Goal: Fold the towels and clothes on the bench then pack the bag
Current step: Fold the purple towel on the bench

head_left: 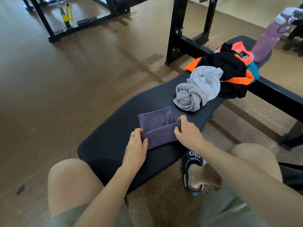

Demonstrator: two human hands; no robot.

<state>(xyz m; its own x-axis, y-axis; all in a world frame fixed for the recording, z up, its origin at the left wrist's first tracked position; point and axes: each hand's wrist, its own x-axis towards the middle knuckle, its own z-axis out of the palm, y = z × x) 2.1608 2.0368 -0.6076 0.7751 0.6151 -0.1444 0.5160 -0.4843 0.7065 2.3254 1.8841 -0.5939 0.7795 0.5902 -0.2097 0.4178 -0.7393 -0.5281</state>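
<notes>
Purple towel (158,128), "olo" sandal (194,171) nearby

We read "alo" in white, upside down to us, on the black slide (195,157); smaller letters beneath are too blurred. The dark patch (243,54) on the orange garment carries unreadable print.

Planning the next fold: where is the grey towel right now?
The grey towel lies bunched on the bench, beyond the purple towel, against the black-and-orange clothes.

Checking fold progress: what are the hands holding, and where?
Both hands, left and right, grip the purple towel at opposite ends of its near folded layer.
</notes>
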